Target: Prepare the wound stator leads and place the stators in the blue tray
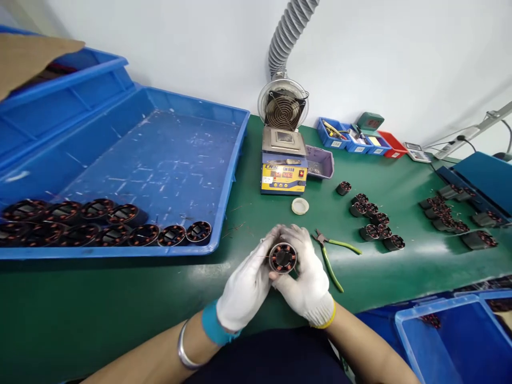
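Both hands are closed around one round part (282, 258); the left hand (245, 285) hugs it on one side and the right hand (306, 274) hugs it on the other, so the grip is snug and full. White gloves cover the two hands; the left one has a blue-green band (215, 323) at the wrist, with a shiny bangle (184, 346) further up the arm.

The round part is over the green table (192, 298), near its front edge; its open end faces up, with a dark middle and a ring of copper bits; a thin wire pokes out to the left.

Just beside the right hand lie pliers (327, 250) with green handles; their legs are spread wide. Past the hands sits a little white dish (300, 206); behind it is a box with a yellow front (284, 176) and red numbers; a round fan (284, 109) and a bendy grey hose (290, 34) are at the back.

On the left is a big blue tray (176, 154); more round parts (124, 214) stand in rows along its near side. On the right, small black-and-copper parts (379, 218) stand in bunches on the table; little blue bins (334, 141) and a red bin (394, 144) sit by the wall.
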Available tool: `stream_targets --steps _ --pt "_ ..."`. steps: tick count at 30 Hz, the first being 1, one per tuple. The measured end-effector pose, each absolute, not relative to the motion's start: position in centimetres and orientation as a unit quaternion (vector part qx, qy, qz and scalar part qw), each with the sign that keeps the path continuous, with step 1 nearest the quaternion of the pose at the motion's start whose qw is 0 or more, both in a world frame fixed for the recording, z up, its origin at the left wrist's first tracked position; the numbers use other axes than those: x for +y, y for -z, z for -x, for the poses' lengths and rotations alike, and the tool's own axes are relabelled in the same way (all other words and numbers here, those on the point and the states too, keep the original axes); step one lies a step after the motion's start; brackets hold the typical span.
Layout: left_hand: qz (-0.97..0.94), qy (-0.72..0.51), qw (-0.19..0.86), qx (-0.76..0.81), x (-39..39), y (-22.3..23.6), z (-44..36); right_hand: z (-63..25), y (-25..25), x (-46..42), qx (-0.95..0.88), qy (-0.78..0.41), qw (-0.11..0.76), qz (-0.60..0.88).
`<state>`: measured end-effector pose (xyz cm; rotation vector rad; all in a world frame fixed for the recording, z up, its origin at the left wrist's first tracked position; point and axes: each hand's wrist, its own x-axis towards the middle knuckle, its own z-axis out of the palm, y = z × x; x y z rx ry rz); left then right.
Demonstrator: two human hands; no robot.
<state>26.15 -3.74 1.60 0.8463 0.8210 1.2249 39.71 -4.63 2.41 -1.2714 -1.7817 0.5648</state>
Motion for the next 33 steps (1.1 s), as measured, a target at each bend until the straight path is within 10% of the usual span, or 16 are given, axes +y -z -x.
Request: stream_targets --steps 11,22,33 --pt "-0.426 -0.442 0.742 0.270 -2.4 -3.1 -26.1 -43.5 -4.3 -6.4 -0.505 -0.597 0.378 0.495" --pt "-0.810 -0.242 0.248 0.473 2.3 0.5 -28.4 -47.1 -3.5 -4.2 -0.642 -0.276 0.215 0.682" --pt "-0.876 -0.222 0.138 0.406 1.8 2.0 -28.6 -45.2 -6.0 -3.3 -0.626 -0.197 0.035 0.754"
